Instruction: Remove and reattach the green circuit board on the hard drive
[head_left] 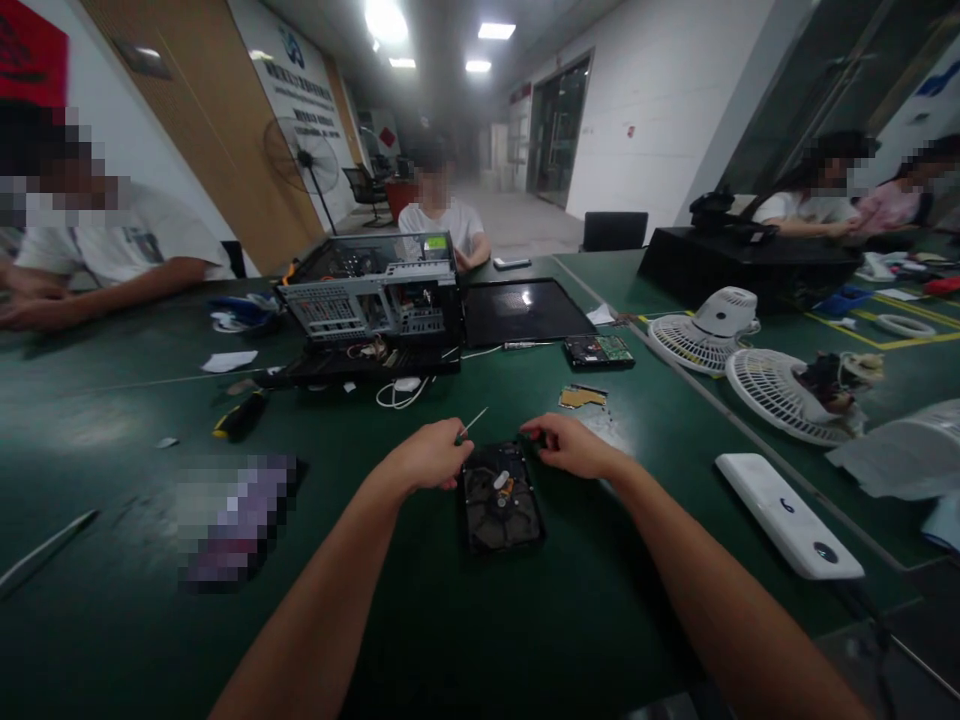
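A hard drive [501,510] lies flat on the green table in front of me, its dark underside up with a round hub in the middle. At its upper left corner my left hand [433,455] is closed around a thin screwdriver [475,419], whose pale shaft points away to the upper right. Most of its handle is hidden in the fingers. My right hand [566,446] is by the drive's upper right corner with fingers curled together. Whatever it pinches is too small to make out.
An opened computer case [367,305] stands beyond my hands, beside its black side panel [529,310]. Another drive with a circuit board [598,351] lies to the right, near fan parts [705,330] and a white power bank [787,515]. A yellow-black screwdriver [240,415] lies left. People sit around.
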